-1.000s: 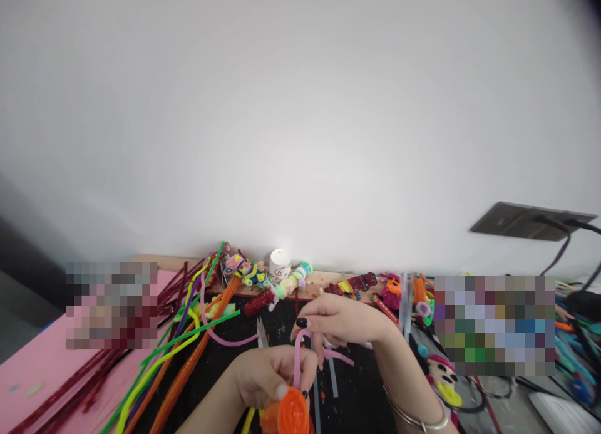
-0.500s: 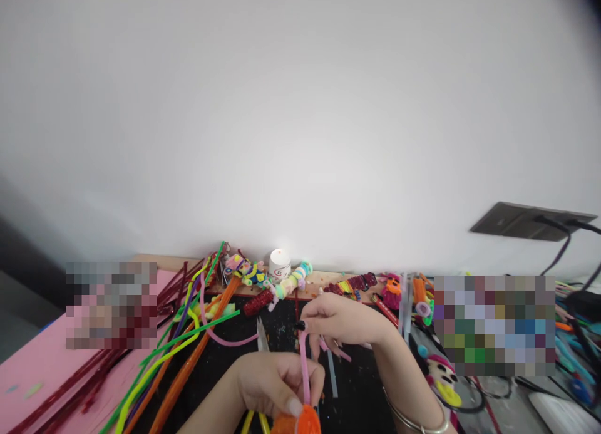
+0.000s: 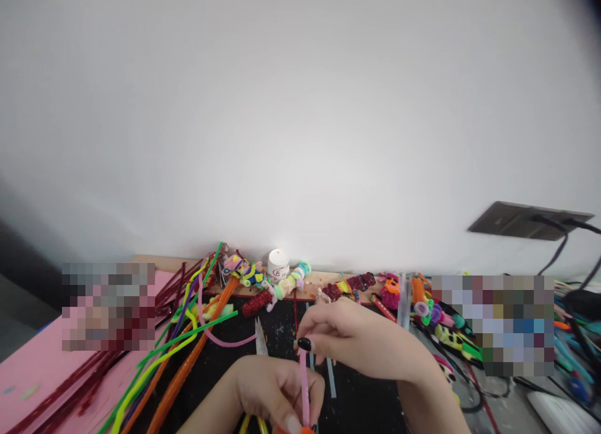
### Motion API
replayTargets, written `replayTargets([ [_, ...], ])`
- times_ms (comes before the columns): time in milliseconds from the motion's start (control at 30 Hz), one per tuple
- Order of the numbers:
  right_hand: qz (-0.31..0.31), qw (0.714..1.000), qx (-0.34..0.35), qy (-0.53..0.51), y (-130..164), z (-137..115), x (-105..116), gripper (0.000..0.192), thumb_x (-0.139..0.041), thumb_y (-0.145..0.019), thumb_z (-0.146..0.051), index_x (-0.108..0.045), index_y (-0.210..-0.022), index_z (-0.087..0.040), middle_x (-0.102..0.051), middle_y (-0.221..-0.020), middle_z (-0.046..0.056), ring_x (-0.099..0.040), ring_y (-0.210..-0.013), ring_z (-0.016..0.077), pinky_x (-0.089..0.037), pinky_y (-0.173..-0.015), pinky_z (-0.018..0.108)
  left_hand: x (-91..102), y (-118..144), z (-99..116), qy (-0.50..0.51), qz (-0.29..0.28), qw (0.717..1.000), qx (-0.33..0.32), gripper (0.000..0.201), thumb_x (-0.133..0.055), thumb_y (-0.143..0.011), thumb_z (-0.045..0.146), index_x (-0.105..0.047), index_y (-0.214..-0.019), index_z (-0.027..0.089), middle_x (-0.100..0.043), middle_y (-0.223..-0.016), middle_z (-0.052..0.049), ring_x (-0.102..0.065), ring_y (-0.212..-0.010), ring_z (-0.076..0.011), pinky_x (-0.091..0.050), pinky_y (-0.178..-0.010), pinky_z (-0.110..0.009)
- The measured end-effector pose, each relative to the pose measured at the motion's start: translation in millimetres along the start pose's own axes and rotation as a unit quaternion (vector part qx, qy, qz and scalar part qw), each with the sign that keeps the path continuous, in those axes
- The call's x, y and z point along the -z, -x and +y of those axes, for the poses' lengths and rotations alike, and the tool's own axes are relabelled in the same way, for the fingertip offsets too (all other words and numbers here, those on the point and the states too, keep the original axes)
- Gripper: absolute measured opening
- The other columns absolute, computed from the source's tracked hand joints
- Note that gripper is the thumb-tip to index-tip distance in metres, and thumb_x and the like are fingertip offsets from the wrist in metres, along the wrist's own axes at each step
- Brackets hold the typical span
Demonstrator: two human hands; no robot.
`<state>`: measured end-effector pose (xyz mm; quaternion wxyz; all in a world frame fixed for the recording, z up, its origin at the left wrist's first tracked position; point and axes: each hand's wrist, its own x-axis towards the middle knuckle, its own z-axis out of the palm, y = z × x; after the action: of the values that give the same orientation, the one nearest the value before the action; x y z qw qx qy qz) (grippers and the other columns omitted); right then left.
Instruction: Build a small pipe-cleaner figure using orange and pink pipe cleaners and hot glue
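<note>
My left hand [image 3: 267,389] is closed on an orange fuzzy piece [image 3: 307,430] at the bottom edge; most of that piece is out of frame. A pink pipe cleaner [image 3: 304,387] stands up from it. Thumb and fingers of my right hand [image 3: 347,340] pinch the pipe cleaner's upper end, just above my left hand. Scissors [image 3: 261,340] lie partly under my left hand, blades pointing away and yellow handles showing below. Beneath both hands is a black mat [image 3: 361,403].
Orange, green, yellow and dark red pipe cleaners [image 3: 185,365] spread to the left, over a pink sheet [image 3: 28,374]. Along the wall stand a white cup [image 3: 278,266] and several fuzzy figures. Cables and a white device [image 3: 561,409] are at right, below a wall socket [image 3: 530,221].
My right hand has come lower and nearer, with its forearm further across. The orange piece has sunk mostly below the frame's edge. Both hands keep their grip.
</note>
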<state>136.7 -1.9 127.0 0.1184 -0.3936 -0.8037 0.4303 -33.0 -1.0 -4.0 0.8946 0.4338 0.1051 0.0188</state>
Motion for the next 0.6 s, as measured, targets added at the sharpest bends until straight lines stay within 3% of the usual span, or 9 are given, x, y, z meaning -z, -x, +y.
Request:
replayTargets([
  [67,0.042,0.999,0.015,0.031,5,-7,1,0.017,-0.050,-0.082,-0.017,-0.063,-0.092,-0.020,-0.061,-0.069,-0.002,-0.054,-0.061,0.0091,-0.040,-0.053,0.019,2.0,0,-2,0.018,0.006,1.000,-0.008,0.042,-0.083,-0.046,0.034,-0.057,-0.071,0.012,-0.055,-0.055,0.003,-0.044,-0.041,-0.0045,-0.029,-0.036,-0.015],
  [200,0.061,0.996,0.032,0.053,10,-14,2,0.023,-0.051,-0.082,-0.017,-0.063,-0.100,-0.024,-0.062,-0.082,-0.001,-0.055,-0.071,0.0109,-0.042,-0.061,0.021,2.9,0,-5,0.048,0.002,0.998,-0.028,0.041,-0.083,-0.047,0.030,-0.057,-0.073,0.012,-0.057,-0.059,0.002,-0.048,-0.047,-0.0052,-0.034,-0.043,-0.014],
  [333,0.077,0.995,0.033,0.049,0,-2,1,0.026,-0.050,-0.081,-0.014,-0.062,-0.102,-0.023,-0.061,-0.078,-0.001,-0.053,-0.066,0.0104,-0.041,-0.059,0.021,2.8,-3,-7,0.083,0.044,0.993,-0.074,0.037,-0.081,-0.051,0.023,-0.056,-0.075,0.010,-0.057,-0.062,0.001,-0.050,-0.049,-0.0053,-0.035,-0.045,-0.014],
  [433,0.074,0.997,0.015,0.016,-13,11,1,0.028,-0.046,-0.081,-0.014,-0.061,-0.103,-0.021,-0.060,-0.074,-0.001,-0.051,-0.060,0.0097,-0.039,-0.053,0.020,3.4,-8,-6,0.106,0.070,0.985,-0.120,0.032,-0.074,-0.062,0.023,-0.053,-0.083,0.013,-0.061,-0.070,-0.002,-0.058,-0.057,-0.0104,-0.040,-0.050,-0.017],
  [600,0.150,0.989,0.008,-0.009,-25,20,-2,0.028,-0.046,-0.082,-0.014,-0.060,-0.105,-0.020,-0.062,-0.080,0.001,-0.054,-0.067,0.0114,-0.041,-0.059,0.023,1.0,-13,0,0.085,0.132,0.977,-0.147,0.033,-0.059,-0.078,0.027,-0.046,-0.107,0.017,-0.064,-0.077,-0.008,-0.062,-0.055,-0.0152,-0.041,-0.042,-0.018],
])
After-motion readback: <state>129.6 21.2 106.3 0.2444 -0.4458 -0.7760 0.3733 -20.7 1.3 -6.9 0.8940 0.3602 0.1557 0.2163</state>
